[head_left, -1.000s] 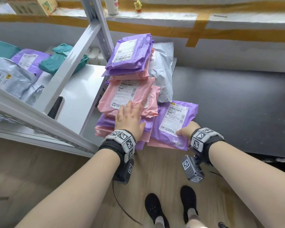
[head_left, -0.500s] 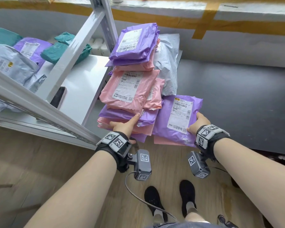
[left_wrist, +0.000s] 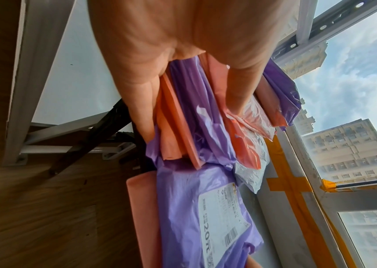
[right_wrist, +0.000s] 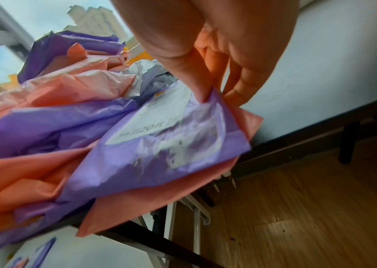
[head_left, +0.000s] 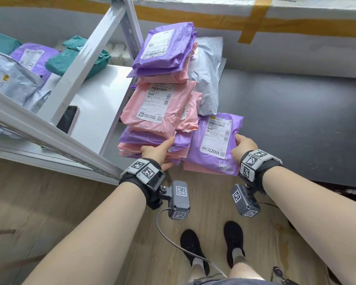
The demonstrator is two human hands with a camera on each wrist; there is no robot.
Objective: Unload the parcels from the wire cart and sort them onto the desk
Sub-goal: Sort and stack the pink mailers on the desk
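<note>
A pile of pink and purple parcels (head_left: 158, 112) lies on the left end of the black desk (head_left: 296, 120). My left hand (head_left: 160, 150) grips the near edge of the pile's lower parcels (left_wrist: 182, 127), thumb on top and fingers underneath. My right hand (head_left: 242, 146) pinches the right edge of a purple parcel (head_left: 216, 140) with a white label; a pink parcel (right_wrist: 159, 195) lies under it. A grey parcel (head_left: 208, 75) lies behind, and another purple parcel (head_left: 164, 50) tops the pile.
To the left stands a white metal rack (head_left: 49, 128) with a slanted strut, holding grey (head_left: 10, 79), purple (head_left: 32, 56) and teal parcels (head_left: 78, 56) and a phone (head_left: 68, 119). A wall with yellow tape (head_left: 253, 19) runs behind the desk. Wooden floor and my black shoes (head_left: 193, 245) lie below.
My left hand slid from the top of the pink parcel down to the pile's near edge and took hold there. My right hand shifted along the purple parcel's right edge.
</note>
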